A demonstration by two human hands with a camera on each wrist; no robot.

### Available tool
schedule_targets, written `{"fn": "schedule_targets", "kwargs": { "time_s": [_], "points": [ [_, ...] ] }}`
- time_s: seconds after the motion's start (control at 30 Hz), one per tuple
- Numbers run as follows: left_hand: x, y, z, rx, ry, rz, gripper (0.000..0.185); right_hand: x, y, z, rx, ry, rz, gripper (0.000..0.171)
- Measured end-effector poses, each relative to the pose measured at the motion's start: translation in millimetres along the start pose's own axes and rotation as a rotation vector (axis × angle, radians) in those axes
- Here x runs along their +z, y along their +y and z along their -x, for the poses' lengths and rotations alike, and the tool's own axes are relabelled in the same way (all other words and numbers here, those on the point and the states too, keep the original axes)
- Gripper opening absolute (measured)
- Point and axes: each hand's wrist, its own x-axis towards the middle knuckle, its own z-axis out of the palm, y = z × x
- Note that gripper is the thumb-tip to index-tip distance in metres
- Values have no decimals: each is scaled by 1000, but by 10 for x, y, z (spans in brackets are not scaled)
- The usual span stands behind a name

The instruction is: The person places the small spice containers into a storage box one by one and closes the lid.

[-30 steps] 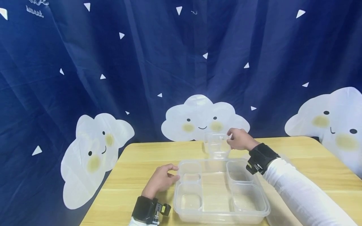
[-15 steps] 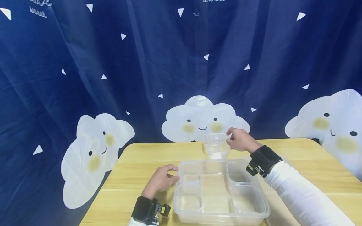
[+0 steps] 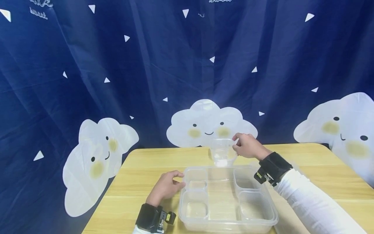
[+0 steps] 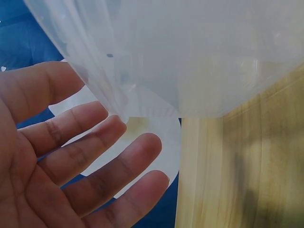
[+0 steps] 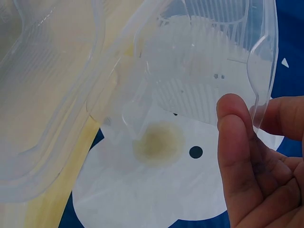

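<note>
The left hand (image 3: 165,188) rests at the near-left corner of the clear compartment tray (image 3: 228,219) on the wooden counter (image 3: 140,169). Its fingers (image 4: 85,142) are spread and relaxed, lying against the tray's outer wall and gripping nothing. Right of it, just beyond the tray's far edge, a small clear cup (image 3: 222,152) hangs above the counter. The right hand (image 3: 248,145) pinches the cup's rim, thumb (image 5: 235,142) against the wall.

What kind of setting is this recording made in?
Probably a staged indoor recording corner, not a kitchen: a blue curtain printed with smiling clouds hangs behind a bare wooden table holding only a clear compartment tray.
</note>
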Motion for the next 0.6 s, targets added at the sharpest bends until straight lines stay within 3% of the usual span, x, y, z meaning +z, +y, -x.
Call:
{"fn": "schedule_targets", "kwargs": {
  "time_s": [0.6],
  "points": [
    [0,14,-7,-4,4,-9,33,55,-29,130,-3,4,-47,27]
  ]
}}
